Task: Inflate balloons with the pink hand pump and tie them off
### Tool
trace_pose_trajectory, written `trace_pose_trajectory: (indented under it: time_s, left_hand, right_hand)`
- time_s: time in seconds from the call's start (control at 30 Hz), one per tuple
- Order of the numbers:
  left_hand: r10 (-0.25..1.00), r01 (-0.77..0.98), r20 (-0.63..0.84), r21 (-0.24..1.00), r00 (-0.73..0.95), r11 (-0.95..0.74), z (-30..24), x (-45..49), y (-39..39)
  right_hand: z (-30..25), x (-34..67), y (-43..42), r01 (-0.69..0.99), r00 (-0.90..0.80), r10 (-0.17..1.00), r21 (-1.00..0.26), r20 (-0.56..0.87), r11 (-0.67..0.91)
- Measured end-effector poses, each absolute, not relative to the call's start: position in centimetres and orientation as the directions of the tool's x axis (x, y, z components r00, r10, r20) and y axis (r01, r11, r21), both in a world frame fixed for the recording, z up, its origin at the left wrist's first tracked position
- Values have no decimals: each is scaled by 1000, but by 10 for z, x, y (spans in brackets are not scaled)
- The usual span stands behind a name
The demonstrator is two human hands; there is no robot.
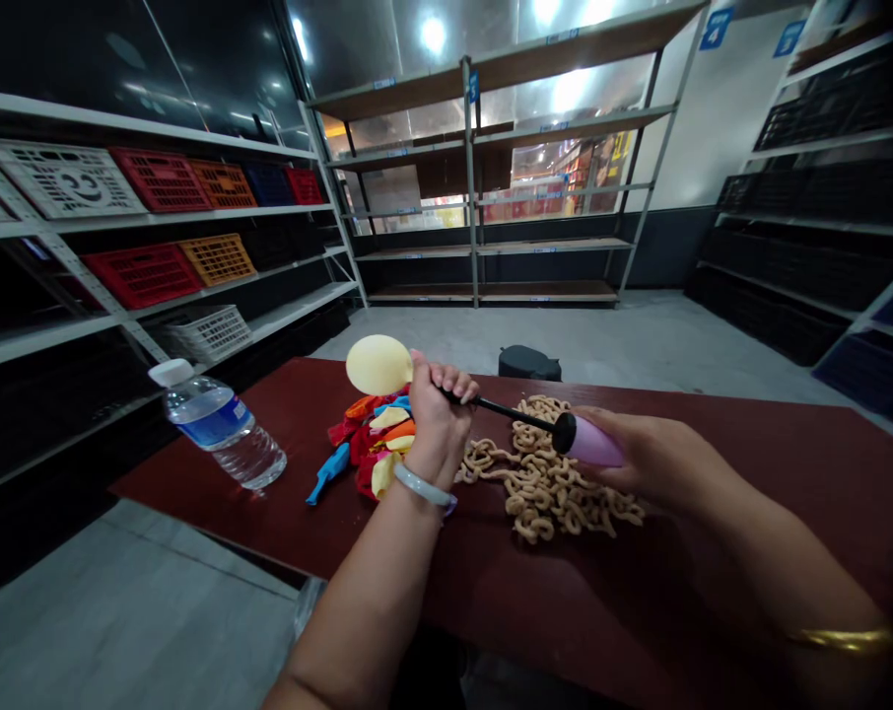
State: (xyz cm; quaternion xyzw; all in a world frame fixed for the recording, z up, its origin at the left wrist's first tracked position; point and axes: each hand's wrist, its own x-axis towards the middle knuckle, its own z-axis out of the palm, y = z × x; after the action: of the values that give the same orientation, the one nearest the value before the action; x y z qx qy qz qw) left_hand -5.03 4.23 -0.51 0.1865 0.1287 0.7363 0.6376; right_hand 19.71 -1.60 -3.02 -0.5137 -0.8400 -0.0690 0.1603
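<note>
A partly inflated pale yellow balloon (377,365) sticks out to the left of my left hand (444,404). Its neck is hidden inside the curled fingers, which also close around the black end of a balloon pump (594,442). The pump's black rod is drawn out and slants down to the right. My right hand (650,449) wraps the purple body at the other end. Below my left hand lies a pile of uninflated balloons (365,444) in red, orange, yellow and blue. Under the pump rests a heap of tan chain links (554,493).
A water bottle (225,429) with a white cap stands on the left of the dark red table (772,473). Behind the table's far edge is a black object (529,363). Shelves (409,254) line the back, and crates (147,276) fill the left racks.
</note>
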Motion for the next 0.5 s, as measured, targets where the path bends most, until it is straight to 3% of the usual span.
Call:
trace_pose_trajectory:
  time_s: [0.23,0.4,0.5]
  left_hand:
    - [991,-902,73,410,-115,-135,-6,-40,39]
    - [985,-848,153,530,85,-9,-16,-7,19]
    - [963,-773,224,634,149,-28,-25,9,6]
  right_hand:
    - [-25,176,-30,966,-255,850,151,460,208]
    - [-24,166,-37,971,-238,828,135,508,196]
    - [-27,163,-36,963,-270,807,134,525,235]
